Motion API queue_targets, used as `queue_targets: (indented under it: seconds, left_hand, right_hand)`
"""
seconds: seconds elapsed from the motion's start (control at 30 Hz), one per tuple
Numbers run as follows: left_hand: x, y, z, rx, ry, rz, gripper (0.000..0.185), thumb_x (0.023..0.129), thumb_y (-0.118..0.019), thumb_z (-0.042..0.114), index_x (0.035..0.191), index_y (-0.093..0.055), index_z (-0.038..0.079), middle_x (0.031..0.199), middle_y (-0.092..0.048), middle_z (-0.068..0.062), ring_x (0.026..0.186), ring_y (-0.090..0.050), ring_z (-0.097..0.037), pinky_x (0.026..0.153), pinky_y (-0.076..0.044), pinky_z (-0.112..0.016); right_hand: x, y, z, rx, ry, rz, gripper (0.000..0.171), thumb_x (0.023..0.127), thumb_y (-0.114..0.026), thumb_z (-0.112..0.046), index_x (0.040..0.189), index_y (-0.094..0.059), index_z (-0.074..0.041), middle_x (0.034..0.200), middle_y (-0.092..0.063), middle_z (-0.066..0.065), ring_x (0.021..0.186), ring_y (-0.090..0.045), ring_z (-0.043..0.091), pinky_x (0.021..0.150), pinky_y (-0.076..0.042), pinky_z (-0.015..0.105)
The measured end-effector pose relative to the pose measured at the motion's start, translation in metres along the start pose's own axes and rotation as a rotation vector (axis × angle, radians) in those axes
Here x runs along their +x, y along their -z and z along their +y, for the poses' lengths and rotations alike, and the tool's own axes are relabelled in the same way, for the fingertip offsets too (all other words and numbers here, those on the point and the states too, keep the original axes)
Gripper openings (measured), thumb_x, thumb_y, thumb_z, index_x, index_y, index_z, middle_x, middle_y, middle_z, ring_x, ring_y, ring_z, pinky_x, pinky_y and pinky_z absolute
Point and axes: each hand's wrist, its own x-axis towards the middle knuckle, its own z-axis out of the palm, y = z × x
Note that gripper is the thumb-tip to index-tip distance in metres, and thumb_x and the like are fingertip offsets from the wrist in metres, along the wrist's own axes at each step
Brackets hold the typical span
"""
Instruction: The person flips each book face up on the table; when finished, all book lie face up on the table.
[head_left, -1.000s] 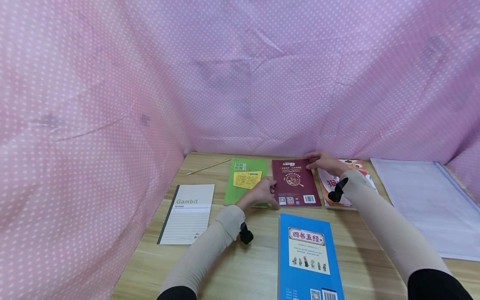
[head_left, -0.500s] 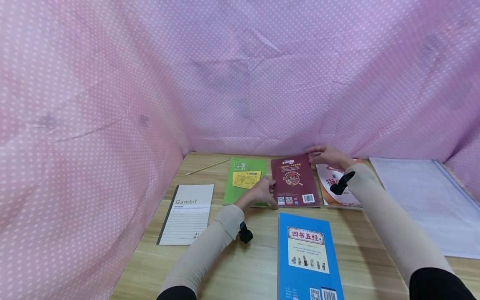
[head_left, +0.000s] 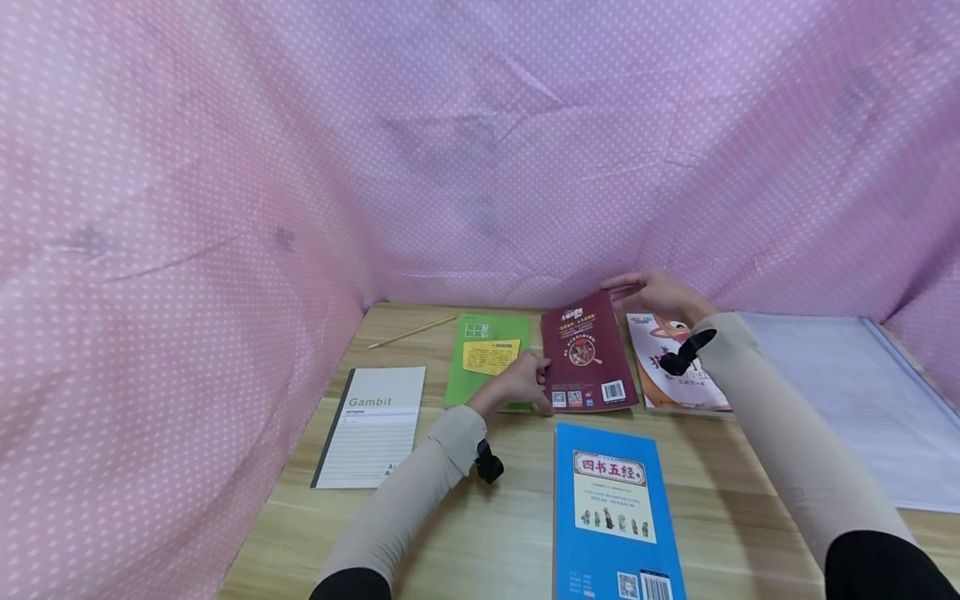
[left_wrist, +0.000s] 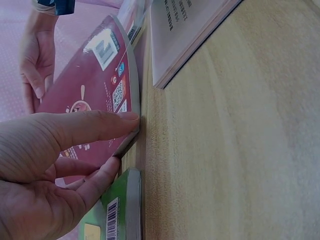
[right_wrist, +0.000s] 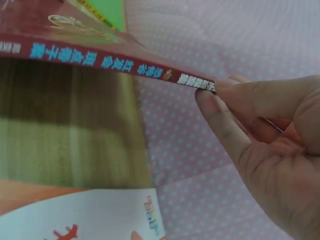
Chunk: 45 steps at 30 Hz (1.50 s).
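A maroon paperback book (head_left: 585,358) is tilted at the back middle of the table, its far right corner raised and its cover bowed. My right hand (head_left: 652,293) pinches that far corner between thumb and fingers; in the right wrist view the spine (right_wrist: 110,62) bends up to the fingertips. At the near left corner my left hand (head_left: 521,383) grips the book, thumb on the cover and fingers beneath, as the left wrist view shows. Left of it lies a green book (head_left: 465,383) with a yellow panel, partly behind my left hand. To the right lies a white-and-orange book (head_left: 667,375).
A blue book (head_left: 615,492) lies in front of the maroon one. A Gambit notebook (head_left: 378,429) and a pencil (head_left: 412,332) are at the left, a translucent plastic folder (head_left: 840,400) at the right. Pink dotted cloth (head_left: 480,167) hangs behind the wooden table (head_left: 480,517).
My right hand has lifted the maroon book's far right corner off the table, up and slightly back. My left hand has stayed at the near left corner.
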Motion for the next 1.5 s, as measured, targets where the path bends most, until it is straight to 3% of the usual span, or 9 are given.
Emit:
queue_targets:
  seconds: [0.37, 0.57, 1.07, 1.5]
  left_hand:
    - [-0.002, 0.001, 0.000, -0.006, 0.043, -0.017, 0.102, 0.068, -0.090, -0.005, 0.154, -0.036, -0.004, 0.127, -0.047, -0.012, 0.104, -0.045, -0.017, 0.099, -0.049, -0.033]
    - [-0.002, -0.001, -0.001, -0.051, 0.051, -0.011, 0.102, 0.068, -0.090, -0.007, 0.155, -0.036, -0.003, 0.125, -0.046, -0.011, 0.106, -0.045, -0.018, 0.100, -0.051, -0.033]
    - [-0.003, -0.002, -0.002, -0.009, 0.047, 0.002, 0.104, 0.066, -0.092, -0.006, 0.155, -0.038, 0.000, 0.117, -0.045, -0.007, 0.101, -0.042, -0.016, 0.088, -0.047, -0.026]
    - [0.000, -0.002, -0.005, -0.019, 0.031, -0.017, 0.103, 0.068, -0.089, -0.008, 0.156, -0.037, 0.003, 0.122, -0.044, -0.008, 0.104, -0.043, -0.016, 0.092, -0.049, -0.027]
  right_hand:
    - [0.009, -0.002, -0.017, -0.005, 0.028, -0.044, 0.057, 0.096, -0.066, -0.007, 0.151, -0.049, -0.009, 0.148, -0.055, 0.019, 0.133, -0.057, 0.034, 0.120, -0.033, 0.060]
    - [0.009, -0.005, -0.027, -0.035, 0.037, -0.034, 0.057, 0.096, -0.067, -0.008, 0.150, -0.050, -0.008, 0.146, -0.057, 0.020, 0.137, -0.052, 0.037, 0.119, -0.034, 0.058]
    - [0.015, -0.008, -0.035, -0.088, 0.049, -0.019, 0.056, 0.095, -0.069, -0.008, 0.148, -0.052, -0.005, 0.148, -0.055, 0.020, 0.139, -0.050, 0.040, 0.119, -0.035, 0.059]
    - [0.022, -0.014, -0.051, -0.103, 0.073, -0.006, 0.053, 0.095, -0.070, -0.006, 0.144, -0.054, 0.001, 0.146, -0.055, 0.024, 0.136, -0.052, 0.041, 0.119, -0.034, 0.059]
